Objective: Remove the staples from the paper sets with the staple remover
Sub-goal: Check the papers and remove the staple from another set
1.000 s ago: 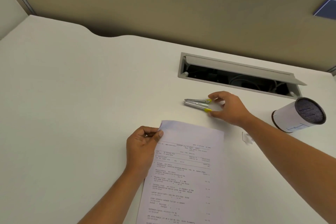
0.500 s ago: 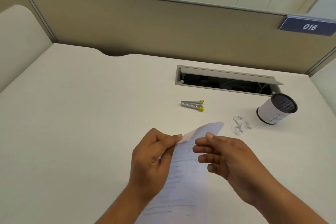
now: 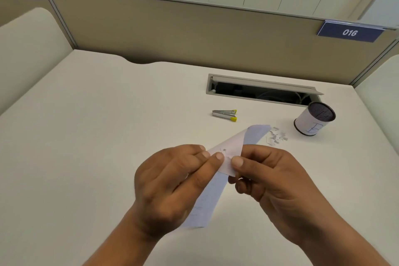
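Paper set pinched at its corner, remover lying idle

Paper set is being held above the desk, left hand and right hand both pinching its folded corner. Beyond the paper, the staple remover is lying untouched; paper scraps and a mesh cup are sitting right of it. Leftward, desk is lying open to its edge.

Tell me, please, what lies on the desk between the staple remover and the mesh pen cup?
In the head view, only bare desk lies between the staple remover and the mesh pen cup; small paper scraps sit nearer, just below that line.
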Available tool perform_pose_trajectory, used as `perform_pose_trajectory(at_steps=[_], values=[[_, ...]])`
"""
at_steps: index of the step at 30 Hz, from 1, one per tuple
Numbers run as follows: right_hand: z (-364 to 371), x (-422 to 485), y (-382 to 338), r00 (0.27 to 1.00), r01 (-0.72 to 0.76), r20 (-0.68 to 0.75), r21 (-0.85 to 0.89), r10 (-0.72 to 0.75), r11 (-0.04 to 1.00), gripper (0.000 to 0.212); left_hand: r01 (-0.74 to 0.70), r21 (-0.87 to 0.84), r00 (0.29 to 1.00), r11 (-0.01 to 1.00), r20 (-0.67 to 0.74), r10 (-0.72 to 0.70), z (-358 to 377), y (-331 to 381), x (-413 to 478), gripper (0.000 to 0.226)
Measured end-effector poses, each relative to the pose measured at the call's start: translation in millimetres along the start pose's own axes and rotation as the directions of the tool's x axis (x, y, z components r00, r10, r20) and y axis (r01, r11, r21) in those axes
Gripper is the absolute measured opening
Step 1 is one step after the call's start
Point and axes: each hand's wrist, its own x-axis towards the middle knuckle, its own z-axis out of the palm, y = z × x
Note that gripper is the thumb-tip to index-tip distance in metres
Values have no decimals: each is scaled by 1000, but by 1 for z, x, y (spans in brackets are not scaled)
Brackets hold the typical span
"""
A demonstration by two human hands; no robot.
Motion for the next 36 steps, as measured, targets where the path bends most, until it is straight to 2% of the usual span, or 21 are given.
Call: perform_pose_trajectory(at_steps=[4, 10, 13, 18, 23, 30, 36], values=[[5, -6, 3, 998, 66, 11, -48, -65, 997, 17, 28, -28, 1000, 999, -2, -28, -9, 9, 0, 25], [6, -10, 2, 989, 144, 46, -81, -140, 986, 18, 182, -79, 983, 980, 24, -181, -20, 19, 14, 19], [10, -12, -1, 986, 162, 58, -77, -158, 984, 23, 146, -74, 989, 987, 8, -146, -24, 21, 17, 17], [12, -12, -4, 984, 170, 54, -56, -167, 984, 19, 130, -79, 991, 988, -12, -132, -26, 21, 19, 15], [9, -11, -3, 981, 169, 99, -22, -166, 985, 46, 161, -89, 986, 983, -25, -164, -26, 20, 20, 14], [9, -10, -4, 976, 190, 105, 0, -189, 982, 42, 201, -128, 978, 971, -34, -207, -27, 22, 22, 7], [9, -12, -2, 987, 145, 71, 2, -145, 989, 50, 186, -92, 982, 978, 0, -187, -30, 24, 23, 17]])
